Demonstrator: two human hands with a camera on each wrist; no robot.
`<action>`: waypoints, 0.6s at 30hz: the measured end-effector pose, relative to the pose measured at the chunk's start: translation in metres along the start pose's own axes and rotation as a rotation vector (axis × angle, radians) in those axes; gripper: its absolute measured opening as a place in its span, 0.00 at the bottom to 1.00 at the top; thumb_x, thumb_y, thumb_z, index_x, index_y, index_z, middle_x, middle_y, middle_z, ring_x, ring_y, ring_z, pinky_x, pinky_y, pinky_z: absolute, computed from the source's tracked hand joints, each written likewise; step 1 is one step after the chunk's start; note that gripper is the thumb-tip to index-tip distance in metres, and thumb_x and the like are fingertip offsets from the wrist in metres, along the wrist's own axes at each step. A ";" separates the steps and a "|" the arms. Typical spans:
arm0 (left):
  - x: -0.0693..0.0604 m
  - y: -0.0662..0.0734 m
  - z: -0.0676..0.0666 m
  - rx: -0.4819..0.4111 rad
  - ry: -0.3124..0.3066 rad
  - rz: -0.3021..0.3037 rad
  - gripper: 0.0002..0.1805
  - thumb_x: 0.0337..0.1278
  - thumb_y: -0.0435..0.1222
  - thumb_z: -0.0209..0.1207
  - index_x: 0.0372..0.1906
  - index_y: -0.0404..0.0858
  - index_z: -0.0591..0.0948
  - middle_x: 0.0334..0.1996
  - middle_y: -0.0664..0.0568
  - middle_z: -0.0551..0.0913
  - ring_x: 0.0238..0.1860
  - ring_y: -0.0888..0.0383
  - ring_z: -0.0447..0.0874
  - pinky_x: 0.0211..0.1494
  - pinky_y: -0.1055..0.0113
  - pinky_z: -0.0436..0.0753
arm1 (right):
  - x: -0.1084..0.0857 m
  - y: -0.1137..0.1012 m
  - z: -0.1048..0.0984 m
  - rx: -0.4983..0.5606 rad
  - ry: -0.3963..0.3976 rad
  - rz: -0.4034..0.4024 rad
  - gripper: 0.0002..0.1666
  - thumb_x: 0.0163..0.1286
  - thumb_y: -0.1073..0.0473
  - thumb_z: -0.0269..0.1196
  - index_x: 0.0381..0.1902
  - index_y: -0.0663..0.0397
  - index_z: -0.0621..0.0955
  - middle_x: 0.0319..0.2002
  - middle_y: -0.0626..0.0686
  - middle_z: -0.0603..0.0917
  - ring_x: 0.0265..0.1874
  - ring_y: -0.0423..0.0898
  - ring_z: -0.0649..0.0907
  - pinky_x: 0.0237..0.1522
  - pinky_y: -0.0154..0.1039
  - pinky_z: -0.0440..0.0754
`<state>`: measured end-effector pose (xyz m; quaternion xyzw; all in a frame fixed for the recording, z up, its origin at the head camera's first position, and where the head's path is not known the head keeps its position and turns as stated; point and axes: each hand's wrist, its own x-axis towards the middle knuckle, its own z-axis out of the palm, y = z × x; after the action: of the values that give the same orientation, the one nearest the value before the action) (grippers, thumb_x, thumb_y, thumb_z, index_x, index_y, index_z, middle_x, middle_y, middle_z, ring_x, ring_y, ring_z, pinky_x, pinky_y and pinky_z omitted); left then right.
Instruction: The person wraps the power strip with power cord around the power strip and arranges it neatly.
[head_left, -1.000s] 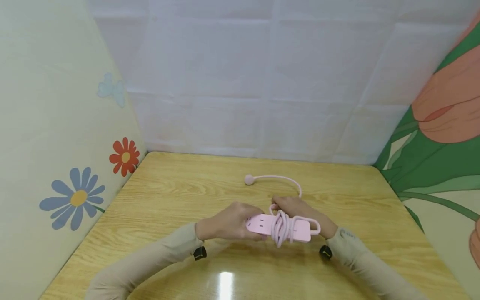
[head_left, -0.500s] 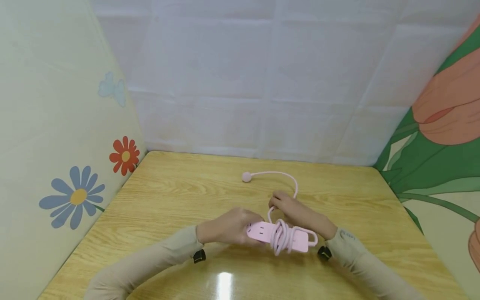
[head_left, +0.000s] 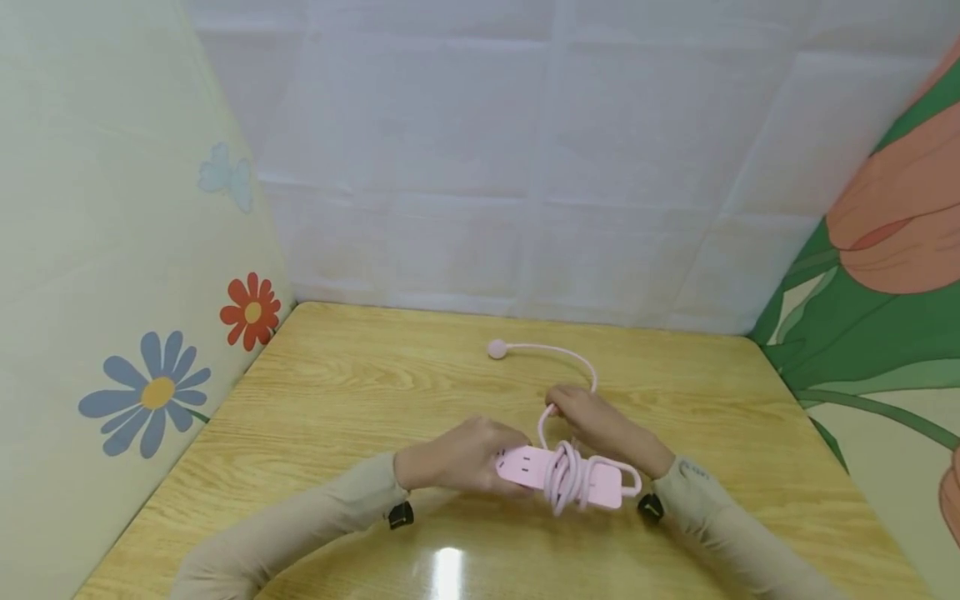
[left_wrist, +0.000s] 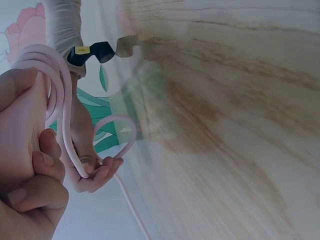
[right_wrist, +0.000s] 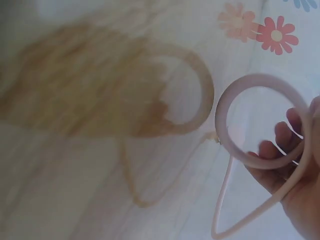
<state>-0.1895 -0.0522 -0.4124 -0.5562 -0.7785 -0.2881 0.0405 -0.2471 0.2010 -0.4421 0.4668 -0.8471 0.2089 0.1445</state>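
Note:
In the head view a pink power strip [head_left: 525, 466] has its pink cord [head_left: 564, 479] wound several times round its middle. My left hand [head_left: 468, 457] grips the strip's left end; in the left wrist view the left fingers [left_wrist: 47, 165] curl round its body. Behind the strip, my right hand [head_left: 600, 421] pinches the cord, which the left wrist view shows between thumb and fingers [left_wrist: 102, 175]. From there the loose cord curves back to a round pink plug end [head_left: 497, 349] on the table. A cord loop [right_wrist: 225, 110] hangs in the right wrist view.
The wooden table [head_left: 360, 367] reflects the hands and cord. A white cloth [head_left: 420, 167] hangs behind it. Flower-printed panels stand at the left [head_left: 157, 250] and right [head_left: 885, 333]. Dark wrist devices are on both wrists.
The strip has come down slightly towards the table's front edge. My right hand has shifted slightly back, away from the strip, with the cord; the plug end has moved slightly back too.

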 end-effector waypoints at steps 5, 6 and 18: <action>-0.004 -0.001 0.004 -0.003 -0.012 -0.004 0.17 0.49 0.45 0.73 0.38 0.39 0.83 0.29 0.59 0.83 0.25 0.77 0.70 0.27 0.85 0.71 | 0.002 0.001 0.000 -0.048 0.044 -0.085 0.20 0.48 0.84 0.58 0.34 0.58 0.76 0.34 0.51 0.73 0.34 0.46 0.76 0.36 0.42 0.79; -0.005 -0.002 0.006 -0.004 -0.018 -0.011 0.17 0.50 0.46 0.73 0.38 0.39 0.83 0.29 0.60 0.83 0.25 0.77 0.70 0.27 0.85 0.71 | 0.003 0.001 -0.001 -0.049 0.053 -0.099 0.23 0.44 0.86 0.56 0.34 0.59 0.77 0.34 0.51 0.73 0.35 0.47 0.76 0.37 0.42 0.80; -0.006 -0.002 0.009 -0.028 -0.034 -0.041 0.18 0.51 0.46 0.72 0.41 0.39 0.83 0.30 0.59 0.84 0.26 0.78 0.71 0.27 0.85 0.73 | 0.000 0.001 -0.006 -0.033 0.120 -0.023 0.15 0.56 0.81 0.59 0.35 0.59 0.75 0.28 0.49 0.77 0.28 0.44 0.79 0.31 0.39 0.82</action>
<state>-0.1864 -0.0531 -0.4233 -0.5453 -0.7862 -0.2905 0.0136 -0.2477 0.2039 -0.4369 0.4608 -0.8348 0.2210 0.2048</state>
